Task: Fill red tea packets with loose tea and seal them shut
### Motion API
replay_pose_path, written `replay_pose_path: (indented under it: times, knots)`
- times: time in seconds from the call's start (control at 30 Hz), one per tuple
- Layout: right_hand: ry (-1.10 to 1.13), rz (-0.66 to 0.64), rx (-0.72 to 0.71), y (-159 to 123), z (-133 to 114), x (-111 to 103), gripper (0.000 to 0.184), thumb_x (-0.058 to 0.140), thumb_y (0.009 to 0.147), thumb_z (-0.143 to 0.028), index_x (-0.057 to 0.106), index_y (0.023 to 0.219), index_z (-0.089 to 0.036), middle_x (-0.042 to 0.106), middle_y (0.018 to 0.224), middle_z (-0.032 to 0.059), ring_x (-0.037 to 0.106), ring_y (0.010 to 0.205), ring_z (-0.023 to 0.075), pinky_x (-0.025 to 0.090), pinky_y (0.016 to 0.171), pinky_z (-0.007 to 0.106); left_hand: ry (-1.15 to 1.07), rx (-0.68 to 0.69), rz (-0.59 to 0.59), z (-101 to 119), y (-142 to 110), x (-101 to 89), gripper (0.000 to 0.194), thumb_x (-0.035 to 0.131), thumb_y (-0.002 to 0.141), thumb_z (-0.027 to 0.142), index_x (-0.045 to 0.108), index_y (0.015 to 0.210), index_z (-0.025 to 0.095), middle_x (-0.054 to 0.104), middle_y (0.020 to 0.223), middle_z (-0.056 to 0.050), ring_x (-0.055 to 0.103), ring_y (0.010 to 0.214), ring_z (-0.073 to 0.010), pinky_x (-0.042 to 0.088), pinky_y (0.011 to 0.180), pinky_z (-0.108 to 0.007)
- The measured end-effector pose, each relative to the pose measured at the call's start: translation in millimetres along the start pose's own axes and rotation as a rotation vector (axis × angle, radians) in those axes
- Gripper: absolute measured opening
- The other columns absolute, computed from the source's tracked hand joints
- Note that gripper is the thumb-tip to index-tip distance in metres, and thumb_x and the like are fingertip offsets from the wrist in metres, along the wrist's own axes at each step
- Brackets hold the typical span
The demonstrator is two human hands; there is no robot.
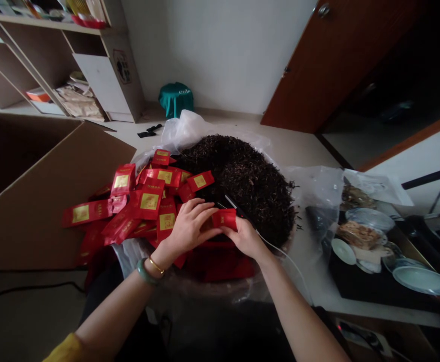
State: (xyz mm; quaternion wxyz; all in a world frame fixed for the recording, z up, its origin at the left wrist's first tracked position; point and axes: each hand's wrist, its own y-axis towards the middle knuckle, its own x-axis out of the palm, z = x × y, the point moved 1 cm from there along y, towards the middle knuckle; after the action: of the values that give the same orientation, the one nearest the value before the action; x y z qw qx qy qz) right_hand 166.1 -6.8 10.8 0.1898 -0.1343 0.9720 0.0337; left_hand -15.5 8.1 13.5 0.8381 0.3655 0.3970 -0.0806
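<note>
Both hands meet at a small red foil packet (pixel 225 218) over the front of a heap of dark, dry tea-like leaves (pixel 242 171). My right hand (pixel 248 239) grips the packet's right end between thumb and fingers. On its left side, my left hand (pixel 193 223) holds the packet with bent fingers on top and the thumb below. Just behind the packet lies a dark, slim device (pixel 237 206) with a white cable, partly hidden. Red packets with gold labels (pixel 150 201) are piled left of my left hand, and more red packets (pixel 223 266) lie in shadow below my hands.
Clear plastic sheeting (pixel 186 128) lines the heap's edge. An open cardboard box (pixel 54 201) stands at the left. To the right, a dark tray (pixel 348 276) carries dishes and a glass bowl (pixel 368 221). A teal-covered stool (pixel 177 98) stands by the wall, near a brown door (pixel 318 65).
</note>
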Motion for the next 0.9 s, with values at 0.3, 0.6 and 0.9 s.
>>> replay_pose_path:
  times: [0.3, 0.6, 0.9]
  knots:
    - [0.267, -0.051, 0.052, -1.7, -2.3, 6.1, 0.031, 0.059, 0.081, -0.039, 0.068, 0.102, -0.018, 0.072, 0.098, 0.0060, 0.064, 0.096, 0.0240, 0.047, 0.091, 0.041, 0.280, 0.113, -0.054, 1.7, -7.6, 6.0, 0.040, 0.065, 0.080, 0.036, 0.061, 0.116, 0.021, 0.068, 0.116, -0.008, 0.049, 0.118, -0.0333, 0.035, 0.095, -0.049]
    - [0.479, 0.075, 0.241, 2.0, 0.1, 9.7, 0.049, 0.061, 0.074, -0.060, 0.071, 0.094, -0.017, 0.073, 0.088, 0.0047, 0.065, 0.090, 0.0241, 0.045, 0.090, 0.041, 0.175, 0.140, -0.047, 0.8, -8.1, 13.9, 0.055, 0.070, 0.076, 0.033, 0.051, 0.123, 0.012, 0.064, 0.116, -0.014, 0.053, 0.106, -0.0302, 0.043, 0.090, -0.045]
    - [0.708, 0.091, 0.317, 1.5, 3.4, 12.3, 0.047, 0.070, 0.067, -0.059, 0.072, 0.091, -0.018, 0.074, 0.086, 0.0043, 0.065, 0.091, 0.0238, 0.044, 0.094, 0.041, 0.238, 0.111, -0.114, 0.2, -3.7, 6.8, 0.053, 0.068, 0.077, 0.039, 0.053, 0.123, 0.016, 0.068, 0.110, -0.011, 0.054, 0.101, -0.0286, 0.041, 0.085, -0.042]
